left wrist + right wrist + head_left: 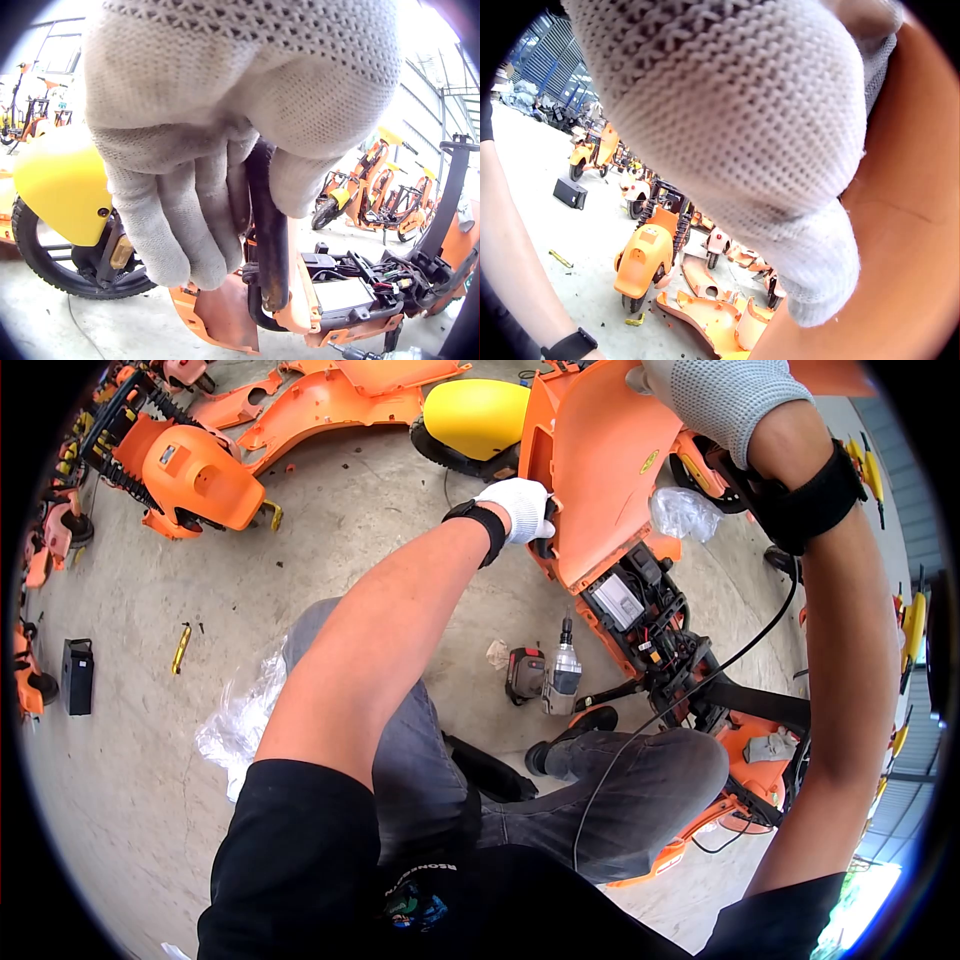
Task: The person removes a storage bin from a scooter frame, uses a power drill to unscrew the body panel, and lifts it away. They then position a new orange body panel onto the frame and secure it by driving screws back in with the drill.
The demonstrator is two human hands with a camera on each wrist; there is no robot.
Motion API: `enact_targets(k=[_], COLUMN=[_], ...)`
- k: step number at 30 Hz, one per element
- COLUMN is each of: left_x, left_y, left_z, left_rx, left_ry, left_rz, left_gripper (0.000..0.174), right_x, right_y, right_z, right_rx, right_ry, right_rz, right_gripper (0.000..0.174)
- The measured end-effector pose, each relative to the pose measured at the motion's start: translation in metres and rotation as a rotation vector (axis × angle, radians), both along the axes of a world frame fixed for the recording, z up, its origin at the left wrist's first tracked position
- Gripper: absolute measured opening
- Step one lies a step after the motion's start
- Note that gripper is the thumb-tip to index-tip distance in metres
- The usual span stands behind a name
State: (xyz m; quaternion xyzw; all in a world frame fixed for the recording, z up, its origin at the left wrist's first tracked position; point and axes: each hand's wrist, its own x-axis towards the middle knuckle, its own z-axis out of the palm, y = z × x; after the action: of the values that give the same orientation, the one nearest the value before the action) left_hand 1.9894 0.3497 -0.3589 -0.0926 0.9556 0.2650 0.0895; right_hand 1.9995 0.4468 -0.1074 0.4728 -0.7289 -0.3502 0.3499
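Observation:
A large orange panel point(612, 470) of a scooter stands in front of the person, beside a yellow fender point(478, 418). The gloved left hand point(518, 510) is at the panel's left edge; in the left wrist view its fingers and thumb curl round a black bar point(268, 225). The gloved right hand point(728, 395) is at the panel's upper right. In the right wrist view this hand point(742, 127) lies against the orange surface point(900, 202), its thumb or finger bent over it; what it holds is hidden.
A power drill point(562, 678) stands on the floor below the panel, near exposed wiring and a silver box point(617, 602). Plastic wrap point(240, 715) lies by the person's leg. An orange scooter part point(205, 475), a black box point(77, 676) and a yellow tool point(181, 650) are at the left.

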Motion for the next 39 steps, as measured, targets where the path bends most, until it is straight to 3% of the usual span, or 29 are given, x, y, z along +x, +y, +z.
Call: enact_targets(k=[17,19,29,39], left_x=[0.002,0.002,0.003,0.003], left_y=[0.002,0.003,0.003,0.003], left_z=[0.004,0.006,0.004,0.004], left_rx=[-0.023,-0.027,-0.028,-0.033], left_ry=[-0.014,-0.023,-0.006,-0.016], left_rz=[0.0,-0.002,-0.001,0.004], left_gripper=[0.038,0.038,0.039,0.039], right_x=[-0.002,-0.003,-0.009,-0.002], right_y=[-0.002,0.003,0.001,-0.004], right_z=[0.005,-0.001,0.003,0.008], right_rx=[0.046,-0.004,0.023,0.052], right_ry=[-0.092,0.006,-0.016,-0.081], right_rz=[-0.042,0.064,0.095,-0.027], right_gripper=[0.015,0.015,0.015,0.016])
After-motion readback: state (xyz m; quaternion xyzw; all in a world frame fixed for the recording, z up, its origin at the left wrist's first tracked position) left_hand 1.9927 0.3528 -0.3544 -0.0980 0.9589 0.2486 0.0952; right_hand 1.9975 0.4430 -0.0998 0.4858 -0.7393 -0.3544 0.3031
